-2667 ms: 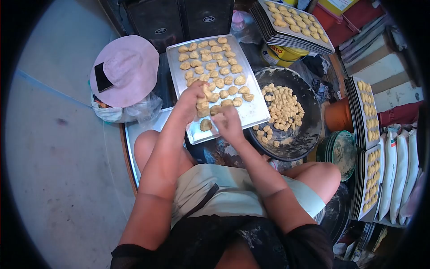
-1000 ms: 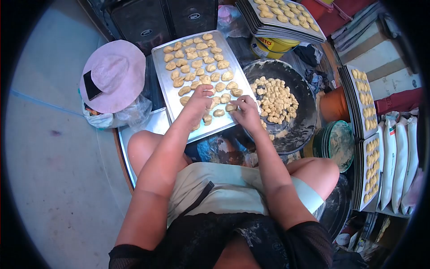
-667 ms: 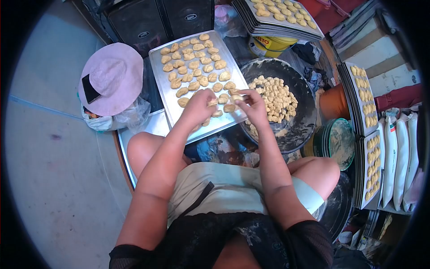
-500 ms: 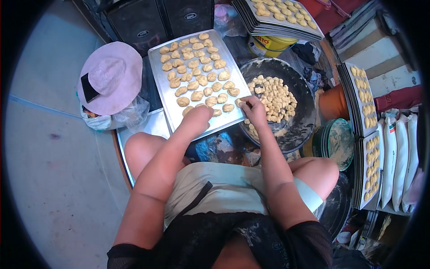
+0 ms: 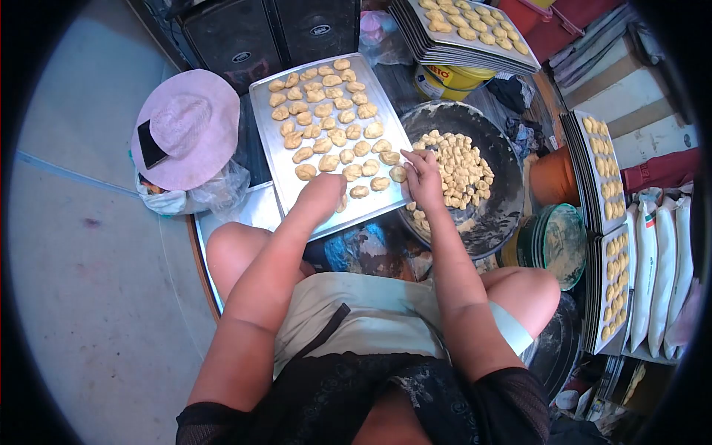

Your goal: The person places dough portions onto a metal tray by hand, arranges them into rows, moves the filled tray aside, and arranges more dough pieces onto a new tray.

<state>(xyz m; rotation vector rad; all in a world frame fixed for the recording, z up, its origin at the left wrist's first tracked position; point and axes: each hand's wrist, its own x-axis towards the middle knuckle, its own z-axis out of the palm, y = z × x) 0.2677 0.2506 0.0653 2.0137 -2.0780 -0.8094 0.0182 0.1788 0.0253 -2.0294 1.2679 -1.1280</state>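
Note:
Rows of small, rough, pale-yellow dough pieces point(image 5: 337, 136) lie on a metal baking tray point(image 5: 267, 148) tilted before me. My left hand point(image 5: 324, 194) is curled at the tray's near edge, with a dough piece point(image 5: 342, 202) at its fingers; the fingertips are mostly hidden. Over the tray's right edge, my right hand point(image 5: 424, 178) has its thumb and index finger apart, beside a round dough piece point(image 5: 398, 174) at the row's end. Just right of it, a wide black basin point(image 5: 504, 159) holds a heap of small cut dough lumps point(image 5: 463, 167).
Stacked trays of dough point(image 5: 475, 33) rest on a yellow bucket point(image 5: 452, 81); further tray stacks point(image 5: 610, 285) stand at the right. A pink hat point(image 5: 185, 126) with a phone point(image 5: 151, 144) lies at the left. Black speakers point(image 5: 300, 44), an orange bucket point(image 5: 551, 178) and a green-rimmed bucket point(image 5: 565, 245) stand around.
My right hand's fingers have parted from the end dough piece, which now lies on the tray. My left hand has shifted slightly left, and a dough piece shows beside its fingers.

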